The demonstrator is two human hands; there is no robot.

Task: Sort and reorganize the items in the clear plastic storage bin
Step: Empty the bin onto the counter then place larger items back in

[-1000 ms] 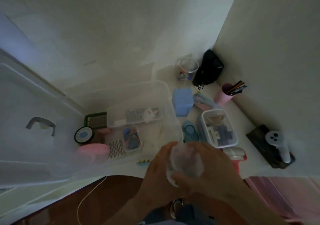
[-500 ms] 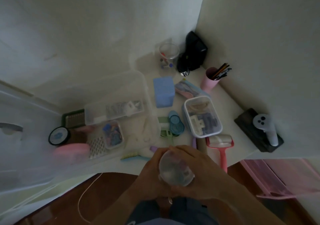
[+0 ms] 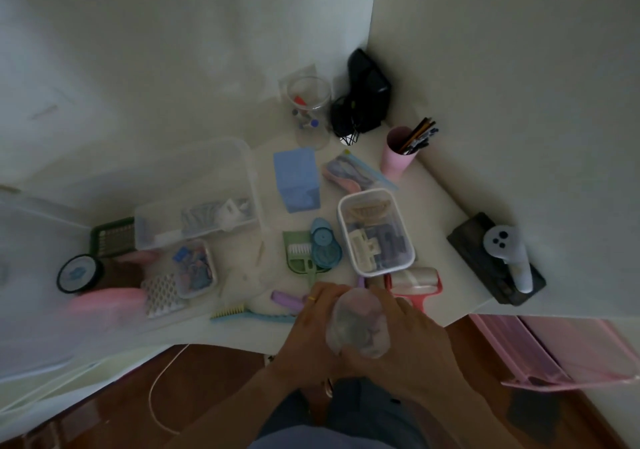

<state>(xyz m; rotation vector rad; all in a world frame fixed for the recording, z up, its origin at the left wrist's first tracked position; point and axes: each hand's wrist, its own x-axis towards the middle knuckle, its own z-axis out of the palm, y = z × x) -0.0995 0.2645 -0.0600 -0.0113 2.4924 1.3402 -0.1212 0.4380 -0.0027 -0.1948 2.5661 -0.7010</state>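
A small clear round jar [image 3: 358,324] with pale bits inside is held near the table's front edge. My left hand [image 3: 308,338] grips it from the left and my right hand [image 3: 412,344] wraps round it from the right. The large clear storage bin [image 3: 242,158] stands at the left on the white table. Inside it lie a long clear tray [image 3: 194,220] of clips, a small tub [image 3: 195,268] of blue bits, a patterned card [image 3: 161,294] and a pink case [image 3: 104,301].
Spread on the table are a blue box [image 3: 298,180], a clear box of hair claws [image 3: 375,232], a green dustpan with brush [image 3: 299,254], a teal tape dispenser [image 3: 323,249], a pink lint roller [image 3: 414,284], a pink pencil cup [image 3: 398,154], a glass jar [image 3: 308,109] and a black pouch [image 3: 367,92].
The view has swung left and down, so the table items sit further right. Both hands kept the jar and drew it slightly toward me.
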